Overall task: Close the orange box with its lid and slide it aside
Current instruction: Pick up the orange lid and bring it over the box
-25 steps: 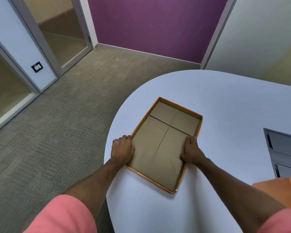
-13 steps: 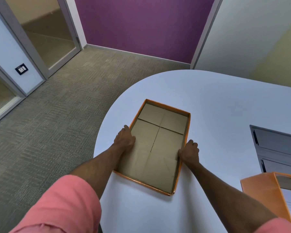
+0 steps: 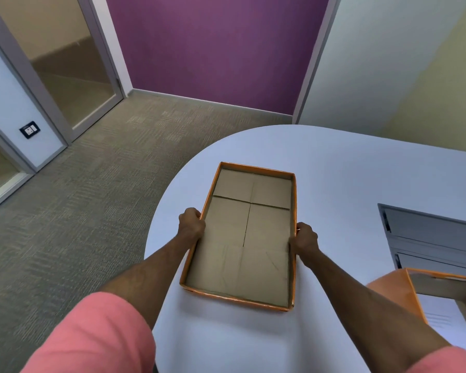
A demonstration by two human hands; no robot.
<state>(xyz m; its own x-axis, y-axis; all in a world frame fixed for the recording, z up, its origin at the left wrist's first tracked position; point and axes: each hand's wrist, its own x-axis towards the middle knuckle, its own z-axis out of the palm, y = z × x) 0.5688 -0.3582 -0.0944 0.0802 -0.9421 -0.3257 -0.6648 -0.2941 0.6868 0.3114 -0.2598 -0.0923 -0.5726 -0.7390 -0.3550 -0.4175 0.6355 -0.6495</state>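
Between both hands: lid [image 3: 249, 235], open side up, on the tabletop [image 3: 334, 184].
Left hand [image 3: 191, 224] and right hand [image 3: 304, 239] clamp its long walls; box [image 3: 390, 292] sits beyond the right hand. Flipped carelessly, thin walls could buckle, or the lid could land skewed.

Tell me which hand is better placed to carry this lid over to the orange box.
Right. The orange box sits at the table's near right, beside the right hand. Both hands grip the lid; the left hand is on the far side.

Grey tray [image 3: 436, 238] on white table [image 3: 347, 168].
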